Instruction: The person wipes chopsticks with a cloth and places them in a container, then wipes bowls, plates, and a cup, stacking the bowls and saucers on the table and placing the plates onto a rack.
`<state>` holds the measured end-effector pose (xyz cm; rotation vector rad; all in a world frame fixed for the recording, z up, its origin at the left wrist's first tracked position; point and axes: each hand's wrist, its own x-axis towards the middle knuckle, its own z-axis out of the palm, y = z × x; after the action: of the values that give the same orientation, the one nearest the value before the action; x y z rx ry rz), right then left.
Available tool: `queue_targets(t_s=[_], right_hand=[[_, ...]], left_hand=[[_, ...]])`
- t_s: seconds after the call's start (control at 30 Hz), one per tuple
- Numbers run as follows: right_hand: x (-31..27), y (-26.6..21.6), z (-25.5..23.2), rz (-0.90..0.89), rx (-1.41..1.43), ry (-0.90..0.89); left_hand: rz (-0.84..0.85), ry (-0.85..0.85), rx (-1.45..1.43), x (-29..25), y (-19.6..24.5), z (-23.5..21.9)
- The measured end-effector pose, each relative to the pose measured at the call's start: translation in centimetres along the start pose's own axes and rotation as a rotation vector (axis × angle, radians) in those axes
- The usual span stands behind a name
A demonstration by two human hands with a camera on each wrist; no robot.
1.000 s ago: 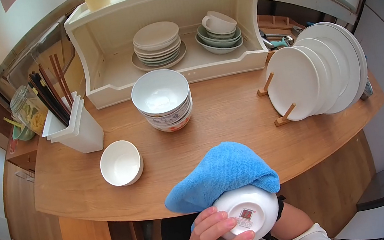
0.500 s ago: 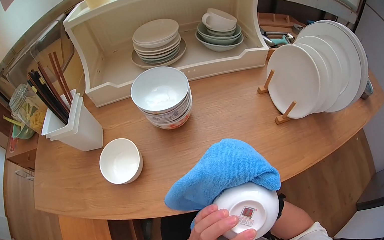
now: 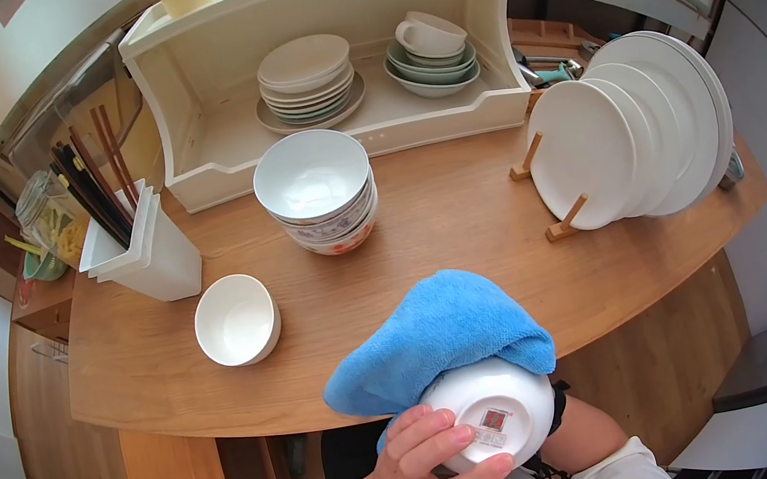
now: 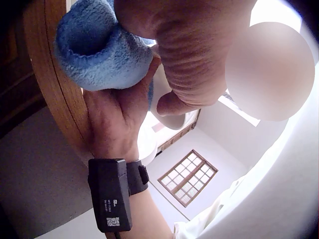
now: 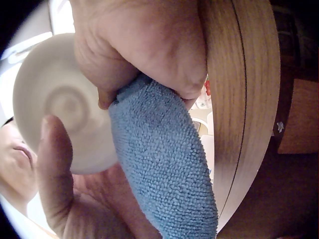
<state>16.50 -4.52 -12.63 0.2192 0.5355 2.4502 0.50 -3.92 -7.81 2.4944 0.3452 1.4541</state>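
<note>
A white bowl [image 3: 496,413], its marked base facing the head camera, is gripped by my left hand [image 3: 426,464], fingers spread over the underside. A blue cloth [image 3: 449,330] covers the bowl's far side and hides my right hand in the head view. In the right wrist view, my right hand [image 5: 149,42] holds the cloth [image 5: 162,154] beside the bowl [image 5: 70,99], while the left thumb presses the base. The left wrist view shows the right hand [image 4: 114,117] beneath the bunched cloth [image 4: 102,50].
On the wooden table [image 3: 423,233] stand a small white bowl [image 3: 237,320], stacked bowls [image 3: 313,180] and a white utensil holder [image 3: 152,253] with chopsticks. Plates [image 3: 582,150] fill a wooden rack at right. Behind is a cream shelf [image 3: 221,180] with plates and bowls.
The head view has shifted slightly, so the tableware sits a little higher and further left in the picture. Both hands keep nearly the same pose around the bowl and cloth.
</note>
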Motion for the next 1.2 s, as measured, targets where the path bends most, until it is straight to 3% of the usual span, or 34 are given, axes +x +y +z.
queue_targets(t_s=[0.07, 0.1, 0.17, 0.33, 0.53, 0.6, 0.73, 0.87, 1.0, 1.2], right_hand=[[-0.3, 1.5, 3.3, -0.051, 0.026, -0.057], [-0.3, 2.5, 6.4, -0.018, 0.307, 0.0], [-0.1, 2.2, 6.2, 0.011, 0.586, 0.054], [-0.2, 1.3, 4.4, -0.051, 0.115, -0.036], [0.0, 1.3, 5.1, -0.156, -0.038, -0.065], [0.1, 1.2, 5.1, -0.185, -0.076, -0.069], [0.2, 1.4, 5.6, -0.252, -0.152, -0.079], [0.6, 1.8, 6.4, -0.437, -0.311, -0.088], [-0.2, 1.3, 4.7, -0.112, 0.004, -0.08], [-0.1, 1.4, 5.1, -0.156, -0.079, -0.093]], left_hand=[[-0.001, 0.001, -0.002, 0.0, 0.0, 0.0], [-0.002, 0.004, -0.003, -0.1, 0.0, 0.1], [0.002, 0.005, -0.004, -0.1, -0.1, 0.1], [0.012, 0.005, -0.006, -0.1, -0.1, 0.0], [0.005, -0.016, -0.005, -0.2, -0.1, 0.0], [-0.048, 0.082, -0.053, 0.1, 0.1, 0.3], [-0.05, 0.085, -0.053, 0.0, 0.1, 0.3], [-0.057, 0.08, -0.045, 0.0, 0.2, 0.3], [-0.057, 0.077, -0.036, 0.0, 0.1, 0.3], [-0.06, 0.063, -0.034, 0.1, 0.1, 0.1]])
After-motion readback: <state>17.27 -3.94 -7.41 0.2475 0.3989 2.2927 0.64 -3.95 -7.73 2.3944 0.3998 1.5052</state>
